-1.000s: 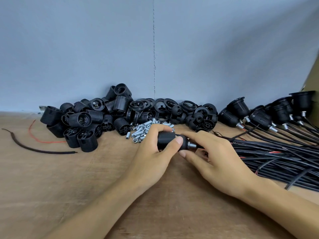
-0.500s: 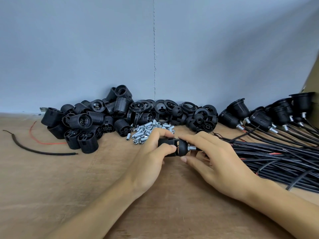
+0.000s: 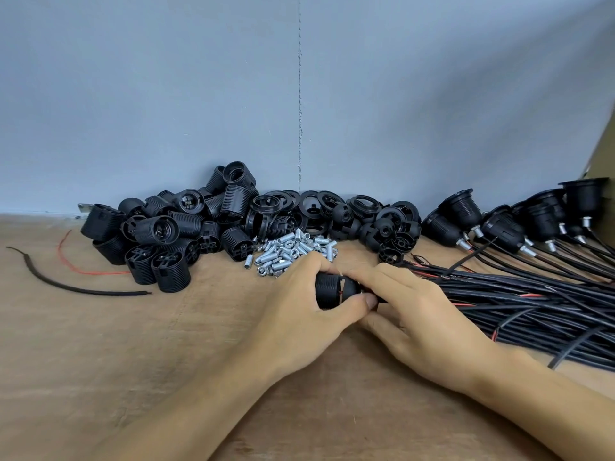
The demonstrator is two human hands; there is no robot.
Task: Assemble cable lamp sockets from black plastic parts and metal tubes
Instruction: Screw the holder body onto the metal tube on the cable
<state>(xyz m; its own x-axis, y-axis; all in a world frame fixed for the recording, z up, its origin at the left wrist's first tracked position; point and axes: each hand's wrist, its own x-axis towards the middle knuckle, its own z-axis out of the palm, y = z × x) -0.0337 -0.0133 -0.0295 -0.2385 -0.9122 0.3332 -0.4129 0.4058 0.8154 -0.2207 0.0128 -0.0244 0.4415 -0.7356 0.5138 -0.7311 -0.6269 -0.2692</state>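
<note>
socket (image 3: pixel 334 290): lying sideways just above the table (image 3: pixel 166 361), long axis running left-right
left hand (image 3: pixel 299 314): wrapped round the ribbed body
right hand (image 3: pixel 409 314): pinching the cap end (cable side), so probably the twisting one
metal tubes (image 3: pixel 293 252): just behind

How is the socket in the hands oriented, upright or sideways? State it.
Sideways: the socket lies level, gripped between the left hand and right hand, its ribbed end pointing left.

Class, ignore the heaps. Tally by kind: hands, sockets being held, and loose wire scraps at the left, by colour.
Hands: 2 (left hand, right hand)
Held socket: 1
Black cable scrap: 1
Red wire scrap: 1
Total: 5
</note>
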